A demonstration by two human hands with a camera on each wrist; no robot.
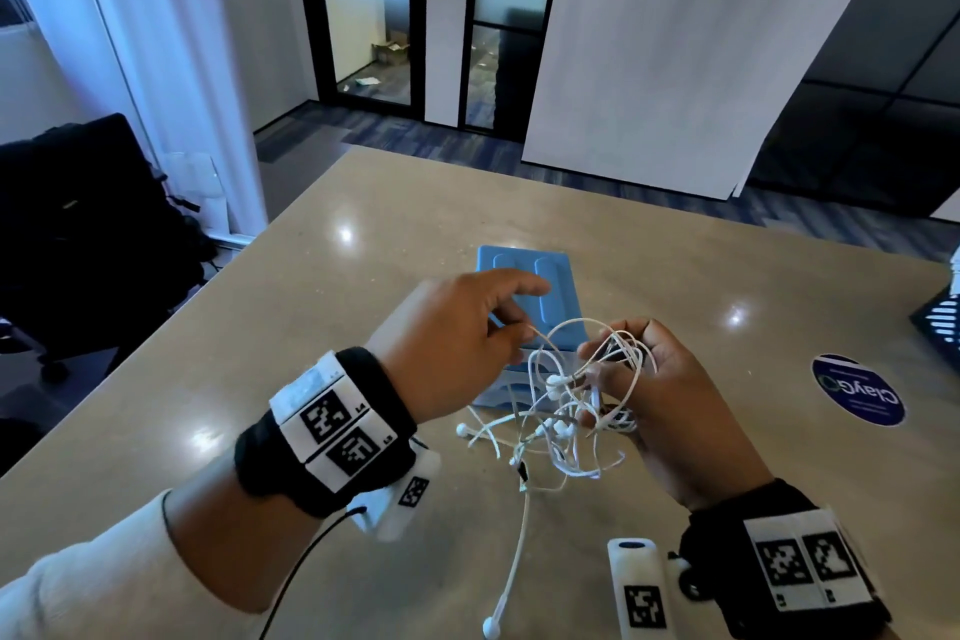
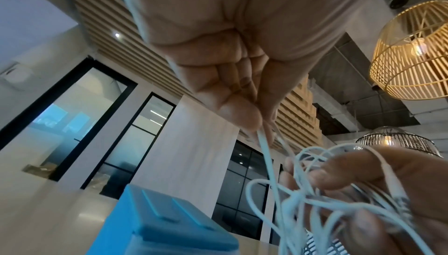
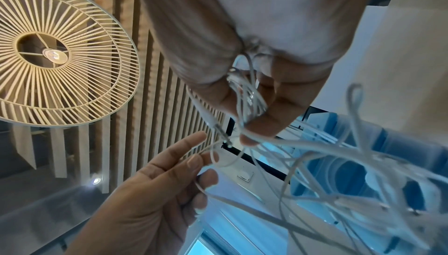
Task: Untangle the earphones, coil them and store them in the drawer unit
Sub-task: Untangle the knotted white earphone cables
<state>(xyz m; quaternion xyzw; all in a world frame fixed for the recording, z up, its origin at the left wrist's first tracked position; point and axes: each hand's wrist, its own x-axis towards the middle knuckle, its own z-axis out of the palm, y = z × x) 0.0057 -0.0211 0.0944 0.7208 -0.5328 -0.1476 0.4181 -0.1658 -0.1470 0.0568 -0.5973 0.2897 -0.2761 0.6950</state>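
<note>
Holding: my right hand point(image 1: 670, 395) grips the tangled earphones point(image 1: 561, 411); my left hand point(image 1: 457, 343) pinches one strand.
Risk: hard pulling may tighten knots.

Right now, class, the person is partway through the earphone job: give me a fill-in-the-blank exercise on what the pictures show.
1. The white earphones are still ____.
2. The bunched cable is gripped by the ____ hand.
3. The left hand ____ a single strand.
4. The drawer unit on the table is coloured ____.

Missing words: tangled; right; pinches; blue
</note>
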